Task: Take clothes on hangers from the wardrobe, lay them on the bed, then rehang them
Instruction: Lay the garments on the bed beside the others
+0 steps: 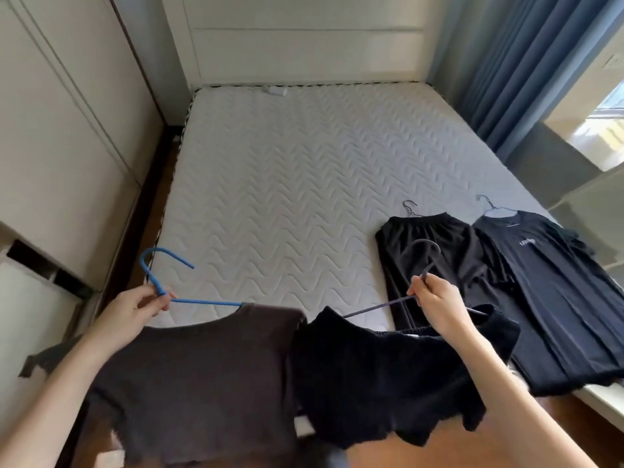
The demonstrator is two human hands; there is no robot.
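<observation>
Where curtains [506,62] hang, black clothes [547,292] lie on the mattress [287,170].

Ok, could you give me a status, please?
Left hand grips blue hanger, brown top. Right hand grips grey hanger, black shorts. Trousers, tee on bed, right side.

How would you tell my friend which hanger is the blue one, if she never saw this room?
Start at the big white bed and look at its near left corner. There the left hand pinches the blue hanger, which carries a brown top. It is the only bright blue one; the grey hanger in the right hand is dull.
</observation>
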